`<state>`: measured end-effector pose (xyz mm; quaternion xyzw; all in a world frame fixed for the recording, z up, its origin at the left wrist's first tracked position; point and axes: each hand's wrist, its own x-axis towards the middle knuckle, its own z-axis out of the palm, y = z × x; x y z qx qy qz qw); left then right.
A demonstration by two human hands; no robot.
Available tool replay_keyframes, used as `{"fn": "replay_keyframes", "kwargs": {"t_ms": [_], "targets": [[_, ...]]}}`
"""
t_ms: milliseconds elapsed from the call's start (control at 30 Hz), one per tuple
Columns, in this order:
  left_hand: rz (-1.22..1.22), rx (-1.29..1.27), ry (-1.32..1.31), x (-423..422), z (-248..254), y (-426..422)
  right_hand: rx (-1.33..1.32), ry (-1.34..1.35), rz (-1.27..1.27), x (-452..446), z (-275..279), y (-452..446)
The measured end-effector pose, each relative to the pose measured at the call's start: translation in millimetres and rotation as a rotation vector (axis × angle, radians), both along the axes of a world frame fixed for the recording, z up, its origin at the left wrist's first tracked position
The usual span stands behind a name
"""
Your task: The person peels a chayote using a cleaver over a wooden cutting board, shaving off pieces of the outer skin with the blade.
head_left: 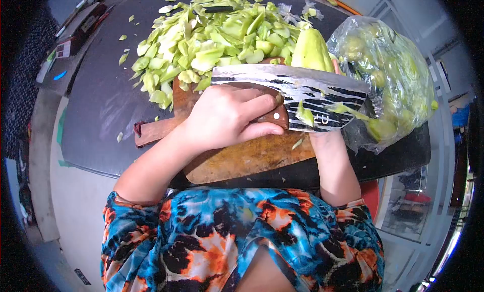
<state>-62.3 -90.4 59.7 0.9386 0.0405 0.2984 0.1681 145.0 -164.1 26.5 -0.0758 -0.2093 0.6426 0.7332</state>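
Observation:
My left hand (pixel 229 113) is wrapped round the brown wooden handle of a broad cleaver (pixel 317 85), its thumb on the side nearer my body. The wide blade reaches to the right, and bits of green slice cling to it. Behind the blade, my right hand (pixel 326 138) is mostly hidden; its fingertips show against the side of a pale green chayote (pixel 310 49), which stands tilted up past the blade. Under both hands lies a wooden cutting board (pixel 242 158) with a short handle at left. A big heap of cut chayote slices (pixel 217 45) spreads beyond the board.
A clear plastic bag (pixel 388 80) holding more green chayotes lies at the right of the dark table (pixel 101 105). A few stray slices lie along the table's left part. A red seat edge (pixel 370 196) shows below the table's right front.

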Motion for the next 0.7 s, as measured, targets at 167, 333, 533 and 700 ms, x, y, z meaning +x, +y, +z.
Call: {"fn": "replay_keyframes", "kwargs": {"t_ms": [167,333,533,700], "targets": [[0.083,-0.087,0.04,-8,-4,14,-0.039,0.064,-0.069,6,-11,-6],[0.573,-0.29,0.096,-13,-12,47,-0.096,-0.037,0.014,-2,19,-5],[0.554,-0.408,-0.136,-22,-3,49,-0.097,0.022,0.011,8,18,-6],[0.072,-0.203,0.038,-13,8,8,-0.331,0.027,-0.233,-8,22,-6]]}}
